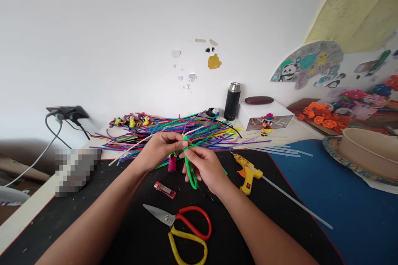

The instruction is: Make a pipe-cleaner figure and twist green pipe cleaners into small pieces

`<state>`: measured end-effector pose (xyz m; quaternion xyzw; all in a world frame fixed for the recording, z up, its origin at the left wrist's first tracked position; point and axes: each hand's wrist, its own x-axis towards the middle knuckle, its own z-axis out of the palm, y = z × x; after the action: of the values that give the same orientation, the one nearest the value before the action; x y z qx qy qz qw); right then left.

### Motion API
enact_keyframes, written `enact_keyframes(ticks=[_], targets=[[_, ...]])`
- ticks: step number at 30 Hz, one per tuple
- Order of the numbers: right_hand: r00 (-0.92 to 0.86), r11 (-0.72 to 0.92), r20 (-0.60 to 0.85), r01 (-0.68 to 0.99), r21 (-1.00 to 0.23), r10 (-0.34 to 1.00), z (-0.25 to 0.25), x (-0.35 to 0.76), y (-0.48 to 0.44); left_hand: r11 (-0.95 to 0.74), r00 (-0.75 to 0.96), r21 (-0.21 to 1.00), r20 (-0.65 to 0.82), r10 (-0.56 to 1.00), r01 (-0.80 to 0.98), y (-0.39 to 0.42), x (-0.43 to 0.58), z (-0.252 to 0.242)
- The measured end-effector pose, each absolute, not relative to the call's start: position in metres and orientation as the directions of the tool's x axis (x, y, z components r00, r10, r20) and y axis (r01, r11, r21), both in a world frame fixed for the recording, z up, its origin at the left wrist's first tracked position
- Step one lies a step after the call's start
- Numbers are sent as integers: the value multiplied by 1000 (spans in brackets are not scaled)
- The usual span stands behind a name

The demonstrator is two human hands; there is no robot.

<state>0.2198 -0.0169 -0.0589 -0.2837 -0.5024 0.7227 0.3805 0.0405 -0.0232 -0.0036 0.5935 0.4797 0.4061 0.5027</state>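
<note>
A bright green pipe cleaner (pixel 193 181), bent into a long narrow loop, hangs between my hands above the black mat. My left hand (pixel 169 145) pinches its upper end between thumb and fingers. Just below and to the right, my right hand (pixel 203 165) grips the same pipe cleaner near the top of the loop, some fingers hidden behind it. Behind my left hand stands a small magenta piece (pixel 172 163), partly covered. Nearer to me lie a red lighter (pixel 165 189) and scissors (pixel 170 219) with one red and one yellow handle, their blades pointing left.
A heap of coloured pipe cleaners (pixel 139 132) spreads along the wall. To the right are a yellow glue gun (pixel 248 174), clear glue sticks (pixel 282 150), a small figure (pixel 266 125), a white box (pixel 264 112) and a black flask (pixel 232 101). A power strip (pixel 70 112) sits left.
</note>
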Motion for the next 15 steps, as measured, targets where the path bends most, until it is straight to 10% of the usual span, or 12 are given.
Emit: enact_keyframes(ticks=[15], targets=[[-525, -175, -26, -236, -956, 851, -63, 220, -17, -108, 178, 982, 80, 981, 154, -20, 40, -8]])
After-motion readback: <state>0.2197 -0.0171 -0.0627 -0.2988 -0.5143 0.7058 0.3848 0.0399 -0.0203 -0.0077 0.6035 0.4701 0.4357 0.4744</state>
